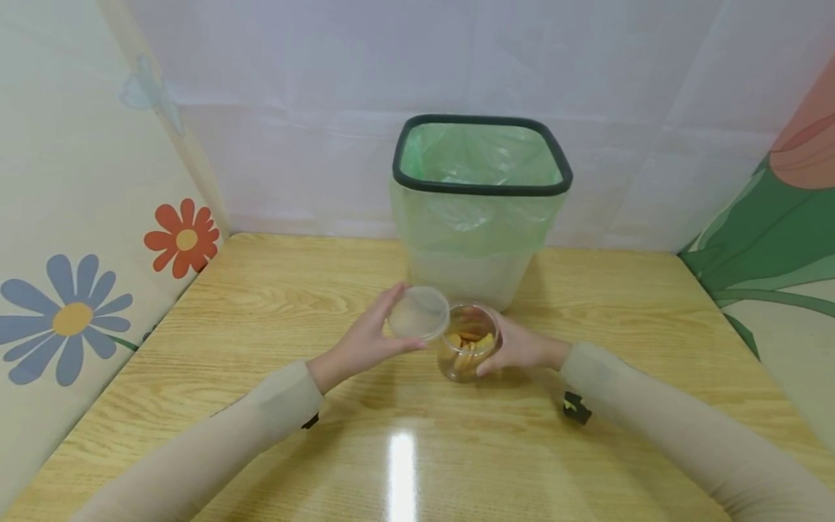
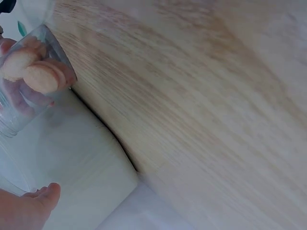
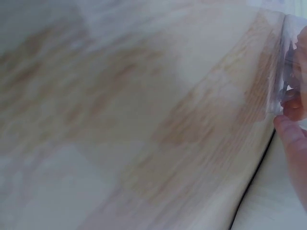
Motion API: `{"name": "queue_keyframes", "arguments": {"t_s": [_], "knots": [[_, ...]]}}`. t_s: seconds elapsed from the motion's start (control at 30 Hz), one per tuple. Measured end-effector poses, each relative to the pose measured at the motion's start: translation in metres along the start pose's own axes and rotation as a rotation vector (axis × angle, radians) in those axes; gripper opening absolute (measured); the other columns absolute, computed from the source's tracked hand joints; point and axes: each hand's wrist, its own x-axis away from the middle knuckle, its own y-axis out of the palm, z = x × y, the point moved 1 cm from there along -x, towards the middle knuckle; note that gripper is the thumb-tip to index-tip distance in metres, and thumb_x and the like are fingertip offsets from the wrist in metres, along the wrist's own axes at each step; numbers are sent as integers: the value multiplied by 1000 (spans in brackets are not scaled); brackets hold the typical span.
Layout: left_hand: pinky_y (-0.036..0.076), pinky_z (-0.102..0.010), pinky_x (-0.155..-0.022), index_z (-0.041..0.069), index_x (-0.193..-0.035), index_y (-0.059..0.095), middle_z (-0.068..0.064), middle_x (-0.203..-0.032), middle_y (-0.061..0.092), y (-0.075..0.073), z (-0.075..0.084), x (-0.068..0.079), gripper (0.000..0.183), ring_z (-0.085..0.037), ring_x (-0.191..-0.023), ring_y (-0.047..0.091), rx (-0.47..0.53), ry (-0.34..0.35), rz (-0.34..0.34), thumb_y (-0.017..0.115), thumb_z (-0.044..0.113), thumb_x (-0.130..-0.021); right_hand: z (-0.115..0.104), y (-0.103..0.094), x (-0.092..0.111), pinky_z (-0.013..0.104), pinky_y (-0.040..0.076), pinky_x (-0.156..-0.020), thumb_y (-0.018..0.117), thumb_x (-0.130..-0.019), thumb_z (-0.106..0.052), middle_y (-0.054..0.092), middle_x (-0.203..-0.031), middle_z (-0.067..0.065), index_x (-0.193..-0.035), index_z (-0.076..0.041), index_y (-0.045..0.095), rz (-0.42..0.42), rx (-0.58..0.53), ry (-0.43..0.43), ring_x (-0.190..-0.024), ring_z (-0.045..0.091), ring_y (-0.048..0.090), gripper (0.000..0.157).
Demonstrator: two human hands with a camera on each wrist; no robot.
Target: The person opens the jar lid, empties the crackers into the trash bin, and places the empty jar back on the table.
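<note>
My left hand (image 1: 364, 342) holds a round translucent lid (image 1: 420, 313) by its edge, fingers and thumb on opposite sides. Just right of it, my right hand (image 1: 522, 344) grips a clear jar (image 1: 450, 367) from the side. The jar's top is uncovered, and several round, pale-orange biscuits (image 1: 471, 349) lie in its lower part. In the left wrist view the jar (image 2: 10, 120) shows the biscuits (image 2: 42, 76) through its wall, with fingers behind it. The lid overlaps the jar's rim in the head view; I cannot tell whether they touch.
A pale bin (image 1: 466, 272) with a black rim (image 1: 483, 189) and a green liner (image 1: 483, 217) stands right behind the jar. The wooden table (image 1: 293, 283) meets a white cloth wall at the back. Flower-patterned panels (image 1: 72, 319) flank the sides.
</note>
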Motion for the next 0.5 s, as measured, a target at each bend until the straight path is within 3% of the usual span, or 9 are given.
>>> {"name": "queue_keyframes", "arguments": {"t_s": [0.5], "knots": [[25, -62, -108, 1, -154, 18, -20, -156, 23, -6, -6, 10, 101, -42, -140, 26, -56, -3, -5, 80, 34, -80, 0, 0, 0, 52, 26, -112, 85, -70, -2, 32, -148, 27, -148, 6, 20, -11, -21, -6, -136, 42, 33, 102]]}}
